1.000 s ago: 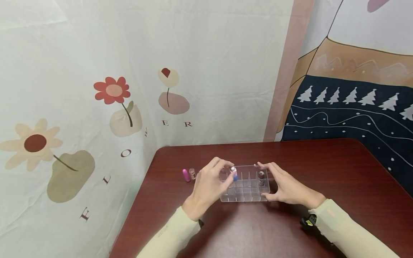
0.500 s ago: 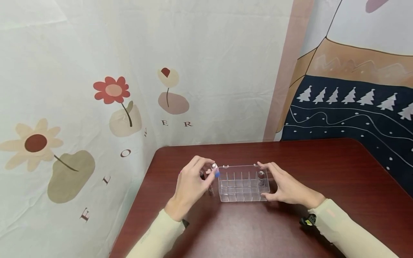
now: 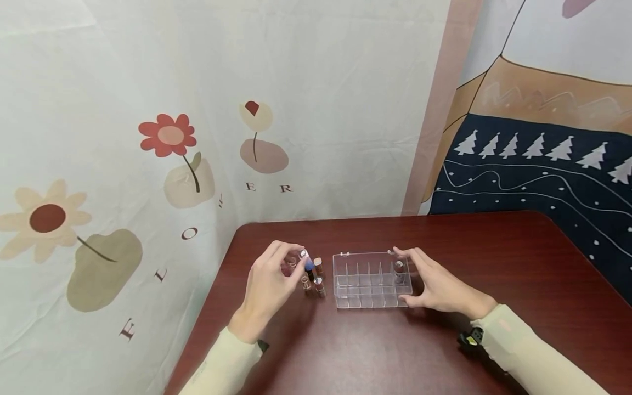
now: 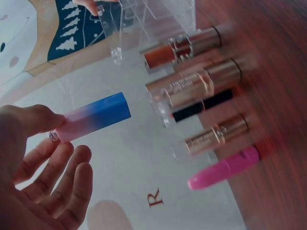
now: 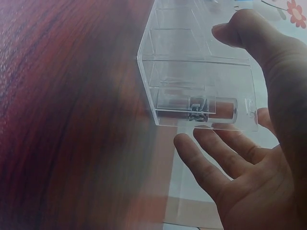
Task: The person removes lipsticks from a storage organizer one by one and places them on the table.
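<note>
My left hand [image 3: 269, 282] pinches a pink-to-blue lipstick tube [image 4: 96, 116] by its pink end, thumb against fingers, with the blue end pointing down. It is held above a group of standing lipsticks, among them a clear-capped one [image 4: 180, 50], a black one [image 4: 201, 105] and a bright pink one [image 4: 224, 168]. To their right stands a clear lipstick organizer [image 3: 367, 302] divided into small compartments. My right hand [image 3: 439, 282] holds its right end, thumb at the front and fingers at the back. One dark-red lipstick [image 3: 399, 270] stands in a back-row compartment at that end.
Everything stands on a dark red-brown table [image 3: 375, 351]. Behind it hangs a pale cloth [image 3: 340, 126] with printed flowers, and a navy cloth panel [image 3: 523, 175] with white trees is at the right.
My left hand has moved left with the pink-to-blue lipstick, from over the organizer to over the standing lipsticks, several of which are now uncovered. My right hand stays at the organizer.
</note>
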Demonstrator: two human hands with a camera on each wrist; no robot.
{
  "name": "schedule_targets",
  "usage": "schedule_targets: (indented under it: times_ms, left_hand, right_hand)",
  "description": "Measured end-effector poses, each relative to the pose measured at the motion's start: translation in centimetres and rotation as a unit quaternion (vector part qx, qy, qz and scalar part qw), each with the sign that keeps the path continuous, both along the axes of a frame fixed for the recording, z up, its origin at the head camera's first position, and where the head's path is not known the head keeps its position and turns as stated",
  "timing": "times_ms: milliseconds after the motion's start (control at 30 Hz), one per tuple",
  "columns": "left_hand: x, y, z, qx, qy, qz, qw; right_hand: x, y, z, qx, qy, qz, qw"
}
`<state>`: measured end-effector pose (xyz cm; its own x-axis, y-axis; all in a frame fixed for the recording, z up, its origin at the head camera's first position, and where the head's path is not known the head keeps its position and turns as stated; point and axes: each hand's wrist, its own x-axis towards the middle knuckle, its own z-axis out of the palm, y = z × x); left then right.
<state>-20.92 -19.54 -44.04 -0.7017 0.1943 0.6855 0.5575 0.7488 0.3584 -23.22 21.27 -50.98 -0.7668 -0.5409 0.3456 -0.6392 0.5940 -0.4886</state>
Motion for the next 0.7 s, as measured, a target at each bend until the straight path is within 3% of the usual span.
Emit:
schedule_targets:
  times_ms: [700]
  left_hand:
    - [0.2, -3.0, -1.0, -0.011, -0.003, 0.035, 0.9993]
  right_hand:
    - [-0.1, 0.0, -0.2, -0.007, -0.015, 0.002, 0.9999]
